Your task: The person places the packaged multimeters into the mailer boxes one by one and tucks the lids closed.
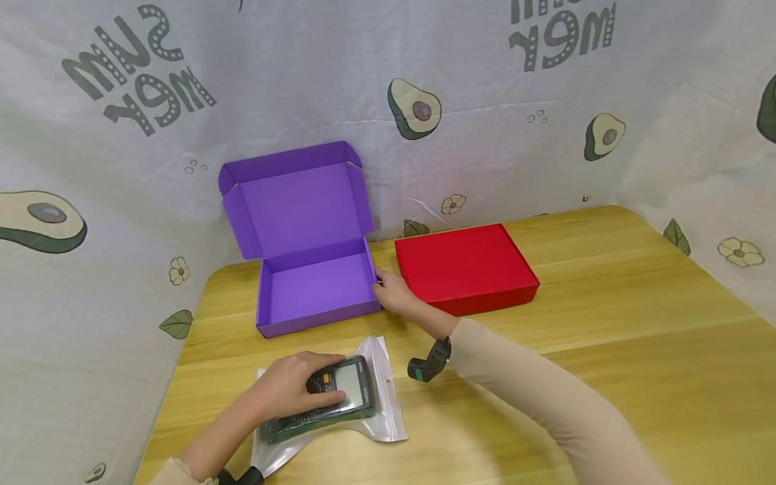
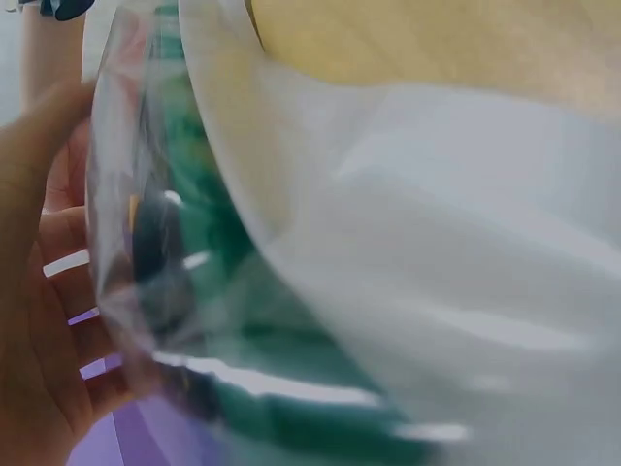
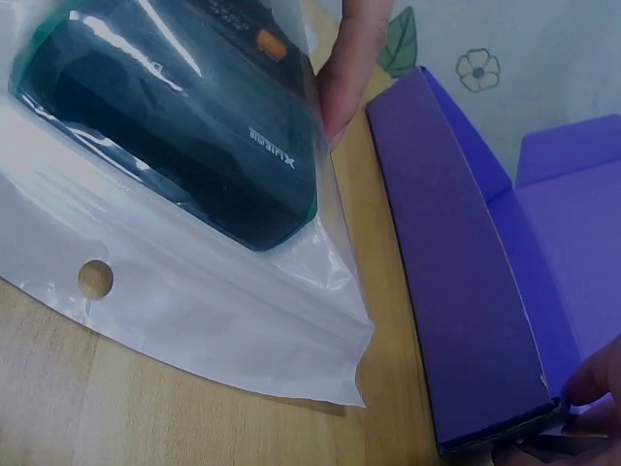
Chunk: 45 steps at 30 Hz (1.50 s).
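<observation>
A black multimeter [image 1: 359, 384] with a green edge, a grey screen and an orange button lies in a clear plastic zip bag [image 1: 388, 414] with a white back. My left hand [image 1: 287, 384] grips it over the bag, thumb across the screen side and fingers along the far edge. Behind it a purple cardboard box [image 1: 321, 322] stands with its lid raised against the backdrop and nothing inside. My right hand [image 1: 395, 293] pinches the box's right wall near the front corner. The right wrist view shows the bagged multimeter [image 3: 213, 165] close to the box's front wall [image 3: 456, 262].
A shut red box [image 1: 467, 266] lies right of the purple one, just beyond my right hand. The wooden table [image 1: 606, 303] meets a hanging avocado-print cloth [image 1: 315, 81] at the back and both sides.
</observation>
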Tool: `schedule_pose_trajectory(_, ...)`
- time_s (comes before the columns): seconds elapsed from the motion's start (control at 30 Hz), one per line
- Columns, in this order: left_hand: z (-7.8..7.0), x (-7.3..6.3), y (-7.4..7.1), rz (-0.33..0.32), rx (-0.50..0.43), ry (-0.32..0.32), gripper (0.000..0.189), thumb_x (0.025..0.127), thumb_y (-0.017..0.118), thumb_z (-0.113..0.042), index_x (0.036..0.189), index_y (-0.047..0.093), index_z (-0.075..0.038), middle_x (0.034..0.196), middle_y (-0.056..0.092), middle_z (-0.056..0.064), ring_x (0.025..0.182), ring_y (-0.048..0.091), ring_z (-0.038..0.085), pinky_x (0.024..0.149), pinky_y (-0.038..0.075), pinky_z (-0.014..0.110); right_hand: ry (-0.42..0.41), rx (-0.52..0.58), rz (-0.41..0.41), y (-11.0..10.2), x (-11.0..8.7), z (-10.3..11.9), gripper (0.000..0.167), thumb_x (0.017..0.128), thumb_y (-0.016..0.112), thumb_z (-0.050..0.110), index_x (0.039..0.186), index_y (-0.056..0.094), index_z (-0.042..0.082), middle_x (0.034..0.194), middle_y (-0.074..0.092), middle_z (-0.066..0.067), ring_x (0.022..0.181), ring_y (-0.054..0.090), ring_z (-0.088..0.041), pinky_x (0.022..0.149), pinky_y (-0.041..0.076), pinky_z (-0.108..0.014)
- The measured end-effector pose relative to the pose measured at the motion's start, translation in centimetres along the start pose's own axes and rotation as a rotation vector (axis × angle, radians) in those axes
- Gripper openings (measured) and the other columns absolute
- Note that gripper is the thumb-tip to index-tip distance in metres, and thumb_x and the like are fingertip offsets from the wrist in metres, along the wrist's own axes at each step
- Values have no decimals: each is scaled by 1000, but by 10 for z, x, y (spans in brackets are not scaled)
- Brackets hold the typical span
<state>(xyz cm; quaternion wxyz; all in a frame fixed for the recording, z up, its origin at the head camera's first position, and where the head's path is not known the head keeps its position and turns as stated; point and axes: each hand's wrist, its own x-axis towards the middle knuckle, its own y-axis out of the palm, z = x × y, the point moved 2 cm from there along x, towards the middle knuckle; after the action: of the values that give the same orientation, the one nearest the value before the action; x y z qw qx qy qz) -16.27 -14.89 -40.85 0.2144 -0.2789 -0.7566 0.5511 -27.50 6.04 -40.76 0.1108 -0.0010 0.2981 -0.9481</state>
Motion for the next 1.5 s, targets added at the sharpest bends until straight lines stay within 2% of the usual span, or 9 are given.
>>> schedule_pose_trajectory(0.1,-2,-4,1,19,-20,-11,82,68,59,-74,130,53,-21,120,61,-2,106,58,15,82,51,38,26,25,-7,1,0,-1,49,93,37,4,140,30,-5,139,42,-20,127,41,-28,103,37,-38)
schedule_pose_trajectory(0.23,-6,-7,2,60,-16,5,99,59,68,-71,137,45,-16,129,54,3,114,53,20,89,48,41,72,71,-11,1,0,-1,48,93,37,4,140,31,-4,139,42,-19,127,41,-27,103,37,-38)
schedule_pose_trajectory(0.4,-10,-10,5,84,-6,12,102,61,74,-63,140,39,-11,135,49,9,119,49,26,93,45,44,107,99,-2,0,0,-1,48,94,38,5,141,30,-3,140,41,-18,128,40,-27,103,37,-38)
schedule_pose_trajectory(0.6,-8,-9,2,71,-27,11,94,61,78,-55,138,42,-15,131,53,5,116,52,21,92,46,41,61,58,7,1,-1,-3,48,95,38,6,140,29,-5,140,41,-19,128,40,-27,103,37,-38)
schedule_pose_trajectory(0.8,-7,-8,-18,75,-71,21,91,62,79,-51,137,44,-14,130,54,4,115,54,20,91,47,41,30,34,13,1,-3,-4,46,95,38,6,139,32,-7,138,43,-21,126,43,-29,100,40,-38)
schedule_pose_trajectory(1.0,-9,-5,-49,34,-22,40,92,60,82,-46,137,44,-13,126,57,5,106,57,17,85,49,39,-2,32,1,0,-3,-4,46,94,38,5,138,35,-8,134,47,-22,121,48,-29,98,42,-38)
schedule_pose_trajectory(1.1,-9,-5,-60,21,9,34,93,59,83,-45,136,45,-12,127,56,7,110,55,21,87,49,41,-4,39,17,0,-3,-4,45,94,38,5,138,35,-8,133,48,-22,120,49,-30,98,42,-38)
schedule_pose_trajectory(1.33,0,2,-70,48,31,27,92,60,82,-44,135,46,-6,128,56,12,114,54,30,91,46,46,8,67,30,0,-3,-5,44,95,39,6,138,36,-6,128,53,-22,112,55,-28,95,44,-38)
schedule_pose_trajectory(1.5,11,21,-76,68,30,29,91,62,81,-45,135,46,-5,126,57,12,110,56,28,88,48,44,20,54,9,1,-3,-7,44,95,40,7,138,36,-6,134,47,-20,120,48,-27,100,40,-38)
